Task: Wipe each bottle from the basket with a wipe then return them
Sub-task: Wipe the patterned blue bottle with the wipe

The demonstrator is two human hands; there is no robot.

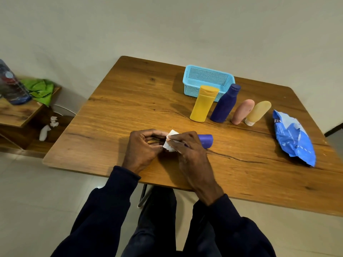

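Mostly hidden, the purple bottle and wipe sit between both hands.

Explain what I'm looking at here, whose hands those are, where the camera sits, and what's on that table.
There is no machine: one camera worn on a person's head looks down at their own bare hands. The left hand and right hand hold a purple bottle lying sideways and a white wipe pressed against it. On the wooden table stand a yellow bottle, a dark blue bottle, a pink tube and a tan tube, before a blue basket. A blue wipes pack lies to the right.
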